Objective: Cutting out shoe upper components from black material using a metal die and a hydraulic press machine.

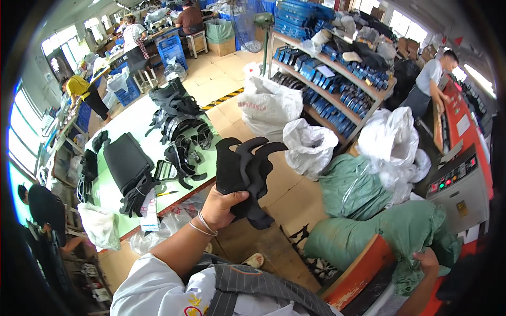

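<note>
In front of me, my left hand (224, 205) is closed around a stack of black, flat, curvy-edged cut pieces (247, 176), thumb on the near side. The pieces stand roughly upright, with hooked tips pointing up and right. Low on the right, my right hand (426, 262) has its fingers curled at the loose cloth of a green woven sack (363, 237). Part of that grip is hidden. Beside the sack is a worn orange edge (361, 271). Left of my left hand, a pale green table (126, 224) carries black straps and moulded parts (182, 126).
A black flat pad (126, 158) and a yellow pen (167, 193) lie on the table. White sacks (271, 105) and a shelf rack of blue parts (327, 79) stand beyond. A red machine with a button panel (453, 176) is at right, with a person (429, 79) behind it.
</note>
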`<state>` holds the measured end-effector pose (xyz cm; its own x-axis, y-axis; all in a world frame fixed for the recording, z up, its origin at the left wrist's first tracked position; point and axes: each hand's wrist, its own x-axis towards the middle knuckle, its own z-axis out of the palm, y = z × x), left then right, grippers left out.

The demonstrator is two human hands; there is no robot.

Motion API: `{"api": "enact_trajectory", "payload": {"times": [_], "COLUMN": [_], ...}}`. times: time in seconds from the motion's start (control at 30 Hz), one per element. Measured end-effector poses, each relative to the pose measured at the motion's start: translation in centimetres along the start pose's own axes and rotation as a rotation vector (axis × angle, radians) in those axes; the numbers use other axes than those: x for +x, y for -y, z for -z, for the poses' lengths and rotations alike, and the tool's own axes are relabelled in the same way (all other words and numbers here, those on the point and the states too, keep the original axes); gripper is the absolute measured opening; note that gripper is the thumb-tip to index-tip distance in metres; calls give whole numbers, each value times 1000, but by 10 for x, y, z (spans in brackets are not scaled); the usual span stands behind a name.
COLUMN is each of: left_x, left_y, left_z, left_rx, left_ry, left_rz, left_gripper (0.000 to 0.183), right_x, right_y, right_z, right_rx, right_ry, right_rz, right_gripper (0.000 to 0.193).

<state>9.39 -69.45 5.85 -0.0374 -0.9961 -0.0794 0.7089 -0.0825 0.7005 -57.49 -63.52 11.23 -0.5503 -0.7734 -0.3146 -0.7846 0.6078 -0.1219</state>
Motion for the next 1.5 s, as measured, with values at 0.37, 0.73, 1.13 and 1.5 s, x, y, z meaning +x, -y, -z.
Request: {"api": "enact_trajectory", "payload": {"times": [0.37,0.73,1.13,1.5], "left_x": [-14,-50,-65,-56], "left_y": [20,-27,-69,-57], "left_z": [-24,18,44,5], "left_rx": [172,561,524,451], "left_ry": [368,574,645,486], "left_rz": [12,-57,20,-95], "left_gripper": [37,41,50,31], "right_x": [-139,-280,-295,-291], "right_y": [246,414,415,406], "right_z": [-58,-158,-171,-172], "right_rx": [854,1379,1281,1880], "right_ry": [80,440,283,385], "right_rz": [942,892,904,616], "right_gripper": [59,30,38,34]}}
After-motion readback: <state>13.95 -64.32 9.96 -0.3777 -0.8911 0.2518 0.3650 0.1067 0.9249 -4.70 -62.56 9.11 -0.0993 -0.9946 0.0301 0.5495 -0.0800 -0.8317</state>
